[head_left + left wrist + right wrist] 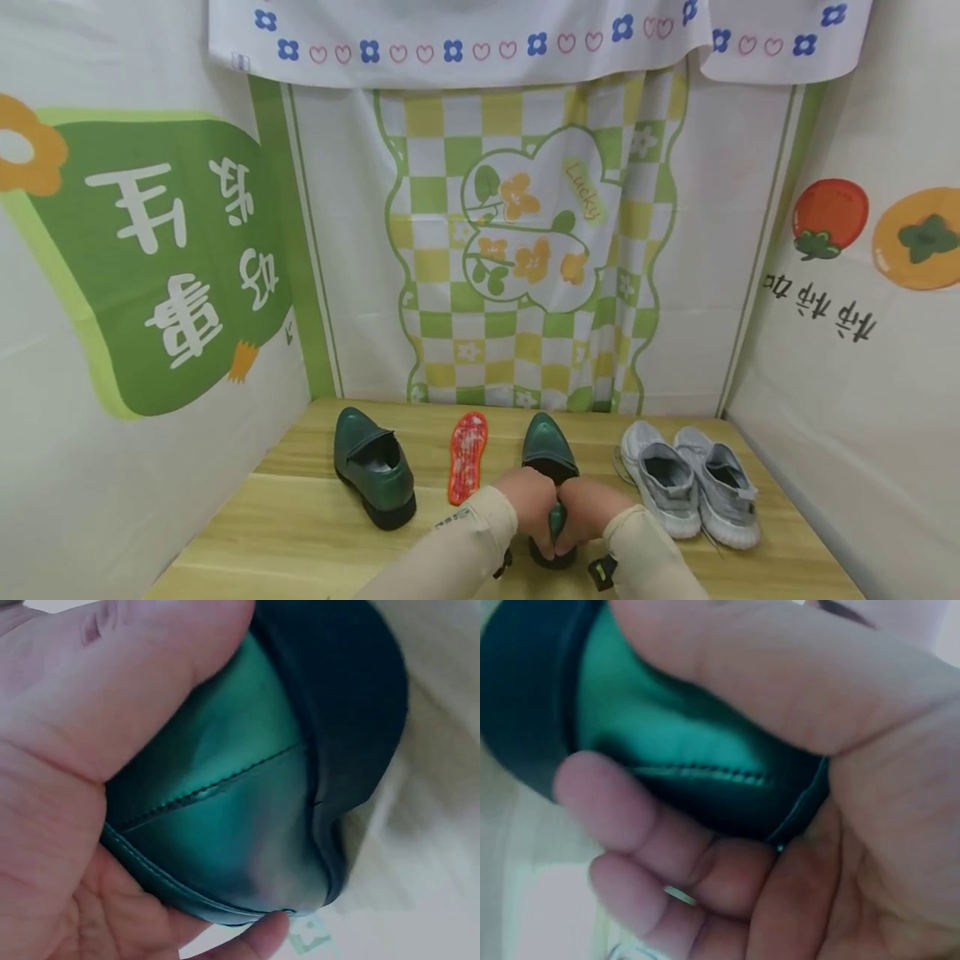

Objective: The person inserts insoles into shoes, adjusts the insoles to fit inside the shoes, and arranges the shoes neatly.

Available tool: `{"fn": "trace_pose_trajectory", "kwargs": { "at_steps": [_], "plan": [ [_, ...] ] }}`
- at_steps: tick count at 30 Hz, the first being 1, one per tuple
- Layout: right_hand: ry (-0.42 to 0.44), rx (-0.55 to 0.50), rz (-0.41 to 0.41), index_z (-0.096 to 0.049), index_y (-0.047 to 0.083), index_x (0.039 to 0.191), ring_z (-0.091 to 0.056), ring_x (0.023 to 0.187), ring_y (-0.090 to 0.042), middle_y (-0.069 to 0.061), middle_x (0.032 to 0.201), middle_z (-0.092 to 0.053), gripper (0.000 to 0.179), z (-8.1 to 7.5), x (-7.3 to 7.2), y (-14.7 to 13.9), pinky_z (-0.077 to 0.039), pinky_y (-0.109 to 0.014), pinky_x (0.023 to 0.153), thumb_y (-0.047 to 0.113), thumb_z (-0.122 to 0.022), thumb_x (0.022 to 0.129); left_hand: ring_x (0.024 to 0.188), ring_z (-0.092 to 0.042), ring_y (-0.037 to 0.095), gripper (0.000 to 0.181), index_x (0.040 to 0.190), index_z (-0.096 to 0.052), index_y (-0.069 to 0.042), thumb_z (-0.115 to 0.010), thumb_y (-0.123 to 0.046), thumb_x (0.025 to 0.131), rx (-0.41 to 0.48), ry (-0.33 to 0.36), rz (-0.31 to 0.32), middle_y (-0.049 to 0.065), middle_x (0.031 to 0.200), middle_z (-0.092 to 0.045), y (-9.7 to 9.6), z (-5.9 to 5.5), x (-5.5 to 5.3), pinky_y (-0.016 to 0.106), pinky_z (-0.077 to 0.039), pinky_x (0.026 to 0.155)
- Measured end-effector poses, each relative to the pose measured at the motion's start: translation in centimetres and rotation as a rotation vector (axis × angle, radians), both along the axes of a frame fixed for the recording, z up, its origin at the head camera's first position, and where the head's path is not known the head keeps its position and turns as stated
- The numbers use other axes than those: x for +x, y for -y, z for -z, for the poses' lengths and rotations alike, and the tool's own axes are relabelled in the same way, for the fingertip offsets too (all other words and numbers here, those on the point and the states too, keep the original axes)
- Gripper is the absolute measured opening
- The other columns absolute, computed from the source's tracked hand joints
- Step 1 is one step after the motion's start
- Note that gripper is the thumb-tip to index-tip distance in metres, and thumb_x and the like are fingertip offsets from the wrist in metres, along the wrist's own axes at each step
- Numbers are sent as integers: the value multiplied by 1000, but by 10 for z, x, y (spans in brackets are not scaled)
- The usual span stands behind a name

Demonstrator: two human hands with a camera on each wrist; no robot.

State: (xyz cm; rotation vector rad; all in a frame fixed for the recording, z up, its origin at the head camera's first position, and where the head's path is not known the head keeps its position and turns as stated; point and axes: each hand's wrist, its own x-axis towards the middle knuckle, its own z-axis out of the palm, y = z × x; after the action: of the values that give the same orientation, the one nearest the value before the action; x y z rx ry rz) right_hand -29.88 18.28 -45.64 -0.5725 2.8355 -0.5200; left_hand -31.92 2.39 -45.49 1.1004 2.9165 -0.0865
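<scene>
Both hands are at the heel of a green loafer [548, 440] whose pointed toe faces the back wall. My left hand [531, 506] grips the left side of the heel, its thumb against the green back in the left wrist view. From the other side my right hand [592, 510] grips the same heel, fingers curled along its side in the right wrist view. The shoe's inside is mostly hidden by the hands. A matching green loafer [372, 468] stands apart to the left. Between the two loafers lies a red and white insole [468, 458] with an orange edge.
To the right stands a pair of grey sneakers [663, 483], laces trailing on the wooden tabletop [285, 533]. A checked green and yellow curtain [465, 333] hangs at the back. Printed cloth walls close in both sides. A small black object [602, 573] sits by the right wrist.
</scene>
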Motion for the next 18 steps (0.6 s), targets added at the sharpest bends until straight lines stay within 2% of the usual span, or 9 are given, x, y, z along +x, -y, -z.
{"fn": "trace_pose_trajectory", "kwargs": {
  "at_steps": [2, 4, 5, 7, 10, 12, 14, 18],
  "plan": [
    [-50, -21, -34, -78, 19, 102, -71, 82, -16, 5, 92, -76, 37, 2, 2, -6, -60, -40, 77, 22, -97, 70, 90, -70, 9, 46, 99, -84, -24, -97, -56, 69, 46, 11, 36, -10, 95, -79, 7, 0, 0, 24, -58, 82],
    [-82, -67, -47, -76, 18, 116, -69, 96, -18, 2, 110, -74, 47, 3, 8, -13, -59, -44, 86, 29, -96, 75, 111, -71, 12, 43, 106, -83, -24, -95, -52, 75, 136, 68, 44, -8, 115, -79, 16, -2, 2, 26, -56, 97],
    [-86, -107, -32, -74, 16, 121, -69, 99, -22, -4, 118, -71, 51, 4, 12, -15, -58, -47, 86, 31, -95, 77, 120, -69, 15, 42, 109, -82, -24, -94, -50, 77, 195, 103, 28, -6, 125, -76, 21, -4, 4, 29, -55, 102],
    [-99, -193, 48, -70, 12, 131, -68, 106, -30, -15, 134, -62, 61, 4, 21, -20, -58, -52, 87, 36, -94, 80, 128, -65, 20, 42, 115, -80, -20, -92, -43, 81, 352, 198, -42, 0, 135, -71, 29, -9, 9, 36, -54, 106],
    [-132, -298, 200, -64, 7, 139, -68, 108, -39, -29, 144, -52, 73, 4, 30, -20, -58, -58, 86, 41, -93, 81, 121, -67, 25, 50, 120, -75, -13, -93, -40, 82, 569, 286, -172, 7, 133, -70, 37, -14, 15, 43, -58, 98],
    [-165, -325, 258, -61, 3, 142, -69, 113, -44, -31, 146, -54, 81, 7, 32, -16, -57, -61, 90, 42, -94, 79, 110, -69, 25, 56, 125, -71, -11, -93, -39, 82, 657, 352, -238, 8, 125, -71, 38, -13, 18, 45, -58, 89],
    [-192, -320, 259, -60, -3, 143, -69, 115, -46, -30, 140, -62, 85, 14, 32, -12, -56, -62, 95, 40, -95, 78, 101, -70, 25, 53, 124, -69, -10, -93, -33, 83, 728, 436, -278, 10, 122, -72, 37, -8, 19, 45, -60, 83],
    [-234, -348, 252, -59, -10, 139, -69, 118, -45, -29, 130, -70, 84, 28, 31, -4, -54, -62, 101, 31, -96, 76, 80, -67, 23, 37, 108, -66, -13, -93, -17, 83, 886, 576, -333, 10, 113, -69, 32, 8, 21, 40, -59, 66]
  ]
}}
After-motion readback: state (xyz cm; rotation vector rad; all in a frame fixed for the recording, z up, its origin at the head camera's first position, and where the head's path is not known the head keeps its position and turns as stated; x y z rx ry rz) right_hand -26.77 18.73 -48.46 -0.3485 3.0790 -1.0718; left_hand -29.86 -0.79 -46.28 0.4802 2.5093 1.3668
